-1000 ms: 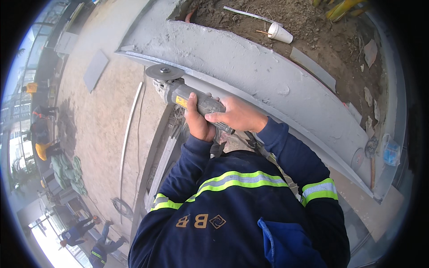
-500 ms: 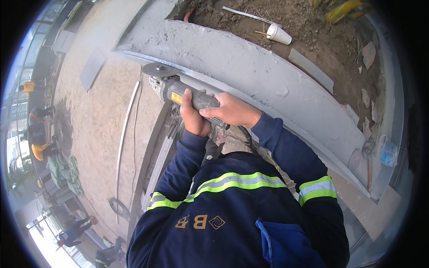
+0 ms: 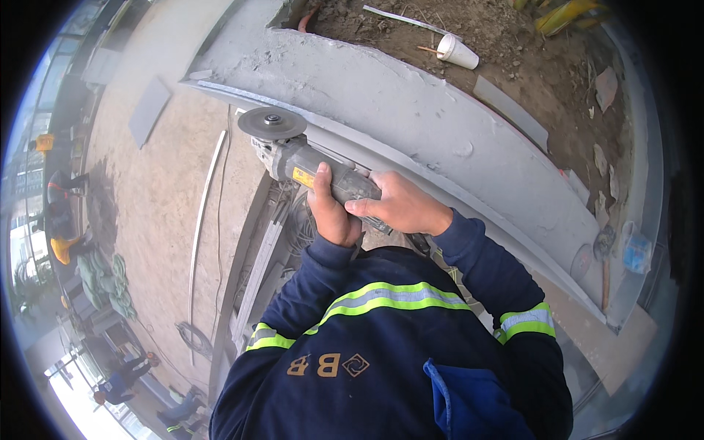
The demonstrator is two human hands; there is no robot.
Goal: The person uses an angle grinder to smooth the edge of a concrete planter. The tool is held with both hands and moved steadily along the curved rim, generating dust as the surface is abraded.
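Both my hands are closed around a grey angle grinder (image 3: 312, 167) with a yellow label. My left hand (image 3: 331, 213) wraps its body from below, thumb on top. My right hand (image 3: 407, 204) grips the rear end, where a dark cord comes out. The grinder's flat round disc (image 3: 273, 124) is at the far left end of the tool, a little on my side of the grey ledge's front edge. A pale strip (image 3: 249, 97) runs along that edge. The ledge (image 3: 381, 95) has a rough, plastered top and curves away to the right.
Beyond the ledge lies a soil bed (image 3: 528, 92) with a white cup (image 3: 457, 53). A hammer (image 3: 605, 257) and a blue-and-white packet (image 3: 636, 253) rest at the right end. Left, a long pale strip (image 3: 204, 213) and coiled cable (image 3: 194, 339) lie on the floor. Several people are farther off.
The grinder and both hands have moved right and towards me, so the disc has come away from the ledge edge. Haze near the disc has thinned. Both hands keep their hold.
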